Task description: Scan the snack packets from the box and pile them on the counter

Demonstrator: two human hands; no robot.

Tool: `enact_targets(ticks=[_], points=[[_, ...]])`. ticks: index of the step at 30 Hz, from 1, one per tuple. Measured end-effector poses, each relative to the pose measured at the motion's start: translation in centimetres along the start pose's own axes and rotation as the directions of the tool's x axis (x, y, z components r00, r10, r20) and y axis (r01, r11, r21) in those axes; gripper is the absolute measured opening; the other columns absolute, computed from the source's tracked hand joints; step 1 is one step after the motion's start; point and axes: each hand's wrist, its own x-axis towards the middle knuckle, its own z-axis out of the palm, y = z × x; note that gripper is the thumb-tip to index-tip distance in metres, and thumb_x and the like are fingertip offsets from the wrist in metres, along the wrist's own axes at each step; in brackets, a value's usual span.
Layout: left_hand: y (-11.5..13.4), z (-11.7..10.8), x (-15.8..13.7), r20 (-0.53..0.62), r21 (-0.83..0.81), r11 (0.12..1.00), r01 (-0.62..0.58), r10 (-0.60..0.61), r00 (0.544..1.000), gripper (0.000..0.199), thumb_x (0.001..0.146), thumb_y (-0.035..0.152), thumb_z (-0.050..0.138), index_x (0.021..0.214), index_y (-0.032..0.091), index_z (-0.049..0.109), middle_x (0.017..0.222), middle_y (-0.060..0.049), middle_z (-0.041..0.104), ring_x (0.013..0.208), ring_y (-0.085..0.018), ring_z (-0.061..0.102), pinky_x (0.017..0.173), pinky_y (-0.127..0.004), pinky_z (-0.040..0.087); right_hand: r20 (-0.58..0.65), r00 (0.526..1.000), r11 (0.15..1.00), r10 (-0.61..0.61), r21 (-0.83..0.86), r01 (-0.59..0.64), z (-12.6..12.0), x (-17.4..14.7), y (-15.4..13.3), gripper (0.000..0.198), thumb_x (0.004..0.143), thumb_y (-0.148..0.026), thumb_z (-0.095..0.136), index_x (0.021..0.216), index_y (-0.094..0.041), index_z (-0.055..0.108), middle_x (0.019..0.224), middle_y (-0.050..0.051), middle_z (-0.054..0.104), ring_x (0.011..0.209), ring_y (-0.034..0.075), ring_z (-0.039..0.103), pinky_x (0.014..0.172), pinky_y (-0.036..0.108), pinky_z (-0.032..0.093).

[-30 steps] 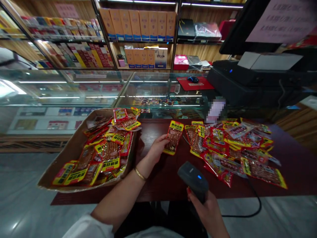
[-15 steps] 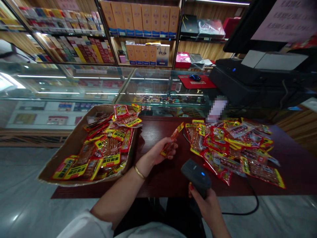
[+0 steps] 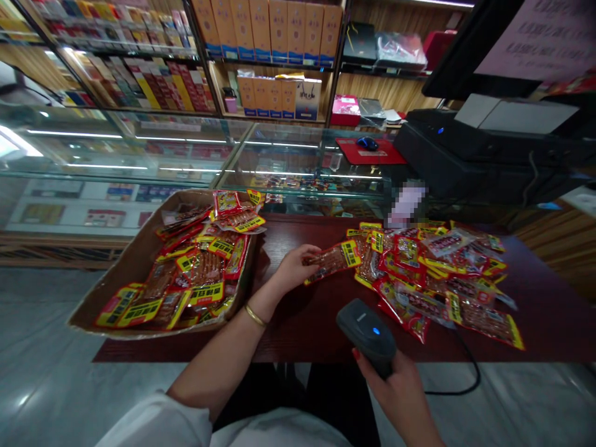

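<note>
Between the box and the pile, my left hand (image 3: 297, 268) grips a clear snack packet (image 3: 336, 261) with a yellow label band, holding it by its left end over the dark red table. Its label end reaches the pile's left edge. My right hand (image 3: 395, 385) is wrapped round the handle of a black barcode scanner (image 3: 367, 332), which shows a blue light and trails a black cable. Loose snack packets (image 3: 410, 273) in red and yellow wrapping lie heaped on the right. On the left, a cardboard box (image 3: 112, 267) holds many similar packets (image 3: 205, 270).
A glass display counter (image 3: 279, 152) runs behind the table (image 3: 288, 323). On it sit a red mouse pad (image 3: 347, 151) with a mouse (image 3: 367, 143) and a black checkout machine (image 3: 465, 155). Shelves of boxed goods (image 3: 279, 31) stand at the back.
The packet in my left hand has turned from edge-on to broad side up, its label end shifting right toward the pile. My right hand keeps the scanner in nearly the same place.
</note>
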Motion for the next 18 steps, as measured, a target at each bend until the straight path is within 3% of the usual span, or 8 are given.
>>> enact_targets(ticks=[2, 4, 9, 18], points=[[-0.27, -0.31, 0.41, -0.079, 0.002, 1.0, 0.008, -0.008, 0.997, 0.026, 0.065, 0.02, 0.075, 0.091, 0.018, 0.077, 0.089, -0.005, 0.077, 0.078, -0.017, 0.067, 0.073, -0.026, 0.052, 0.016, 1.0, 1.0, 0.0, 0.018, 0.0, 0.23, -0.08, 0.21, 0.037, 0.083, -0.053, 0.069, 0.097, -0.02, 0.077, 0.092, 0.012, 0.082, 0.085, 0.031, 0.078, 0.082, 0.037, 0.061], [-0.54, -0.43, 0.7, -0.088, -0.06, 0.996, 0.063, -0.068, 0.994, 0.02, 0.07, 0.023, 0.072, 0.089, 0.017, 0.078, 0.085, -0.004, 0.077, 0.072, -0.016, 0.067, 0.069, -0.026, 0.052, 0.027, 1.0, 1.0, 0.0, 0.032, -0.001, 0.49, -0.05, 0.25, 0.037, 0.085, -0.054, 0.067, 0.095, -0.02, 0.077, 0.092, 0.012, 0.083, 0.086, 0.031, 0.078, 0.08, 0.037, 0.061], [-0.83, -0.35, 0.91, -0.087, -0.185, 0.97, 0.157, -0.175, 0.981, 0.02, 0.069, 0.019, 0.069, 0.085, 0.017, 0.081, 0.081, -0.004, 0.078, 0.07, -0.017, 0.068, 0.068, -0.026, 0.053, 0.036, 0.999, 0.999, 0.004, 0.035, -0.005, 0.7, 0.38, -0.32, 0.039, 0.087, -0.054, 0.063, 0.097, -0.019, 0.077, 0.094, 0.014, 0.083, 0.088, 0.032, 0.078, 0.08, 0.038, 0.061], [-0.75, -0.36, 0.99, -0.119, -0.201, 0.963, 0.177, -0.204, 0.972, 0.017, 0.068, 0.017, 0.07, 0.082, 0.015, 0.08, 0.075, -0.004, 0.076, 0.066, -0.016, 0.067, 0.065, -0.025, 0.051, 0.04, 0.999, 1.0, 0.002, 0.018, -0.003, 0.66, 0.64, -0.6, 0.042, 0.088, -0.057, 0.063, 0.095, -0.018, 0.077, 0.091, 0.014, 0.082, 0.087, 0.032, 0.079, 0.078, 0.037, 0.061]])
